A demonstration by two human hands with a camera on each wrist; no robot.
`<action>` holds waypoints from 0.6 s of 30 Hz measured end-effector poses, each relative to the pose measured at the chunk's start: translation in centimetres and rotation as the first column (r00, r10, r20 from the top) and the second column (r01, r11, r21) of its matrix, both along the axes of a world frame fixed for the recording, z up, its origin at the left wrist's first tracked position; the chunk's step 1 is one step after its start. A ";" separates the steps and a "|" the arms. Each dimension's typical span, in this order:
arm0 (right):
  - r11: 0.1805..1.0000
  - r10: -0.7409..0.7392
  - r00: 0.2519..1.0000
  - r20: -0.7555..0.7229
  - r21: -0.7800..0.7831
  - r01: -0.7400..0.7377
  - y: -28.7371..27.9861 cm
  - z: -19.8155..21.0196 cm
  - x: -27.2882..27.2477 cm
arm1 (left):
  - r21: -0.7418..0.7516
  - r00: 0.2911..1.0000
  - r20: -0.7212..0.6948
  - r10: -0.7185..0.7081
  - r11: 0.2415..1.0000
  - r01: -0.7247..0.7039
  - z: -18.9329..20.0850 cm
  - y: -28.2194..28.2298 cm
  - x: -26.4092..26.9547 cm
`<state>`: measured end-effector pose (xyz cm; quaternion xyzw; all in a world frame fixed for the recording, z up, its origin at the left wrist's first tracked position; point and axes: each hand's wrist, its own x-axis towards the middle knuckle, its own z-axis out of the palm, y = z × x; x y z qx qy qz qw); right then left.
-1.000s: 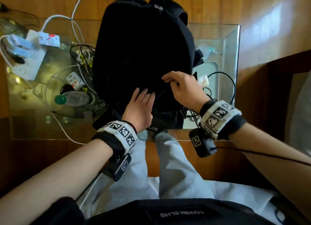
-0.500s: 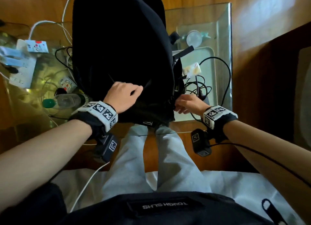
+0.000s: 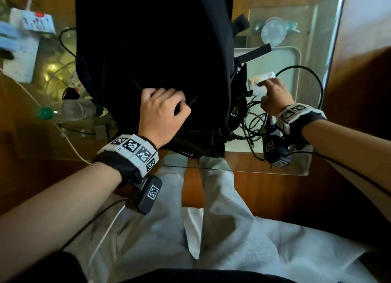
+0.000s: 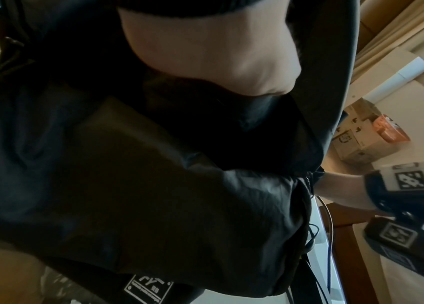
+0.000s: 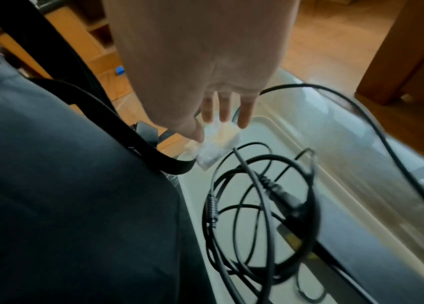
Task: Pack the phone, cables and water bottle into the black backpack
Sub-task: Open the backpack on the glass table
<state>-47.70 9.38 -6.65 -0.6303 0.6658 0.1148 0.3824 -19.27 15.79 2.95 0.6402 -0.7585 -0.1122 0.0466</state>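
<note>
The black backpack [image 3: 152, 39] [image 4: 153, 185] [image 5: 62, 195] lies on the glass table [image 3: 317, 39]. My left hand [image 3: 163, 111] [image 4: 205, 51] grips a fold of its front fabric near the bottom end. A coil of black cables [image 3: 256, 121] [image 5: 260, 195] lies in a white tray [image 3: 294, 56] right of the bag. My right hand [image 3: 273, 92] [image 5: 221, 115] hovers above the coil with straight fingers, its tips at a small white packet [image 5: 218, 144]. The clear water bottle [image 3: 74, 111] with a green cap lies left of the bag. A dark flat slab [image 5: 361, 257] sits under the coil; I cannot tell whether it is the phone.
A white power strip [image 3: 19, 49] with plugs and white and black wires sits at the far left. A round clear object [image 3: 273, 31] lies beyond the tray. The table's right edge is close to the tray. My grey trousers [image 3: 211, 219] are under the near edge.
My right hand left the bag's front, passed its lower right corner and reached forward over the cables to the white packet. My left hand went from lying flat to gripping the fabric.
</note>
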 end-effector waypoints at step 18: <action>0.968 0.132 0.948 -0.288 -0.167 -0.186 -0.9 -3.7 1.8 | -0.025 0.998 -0.064 -0.015 1.000 0.014 -1.2 0.3 -0.8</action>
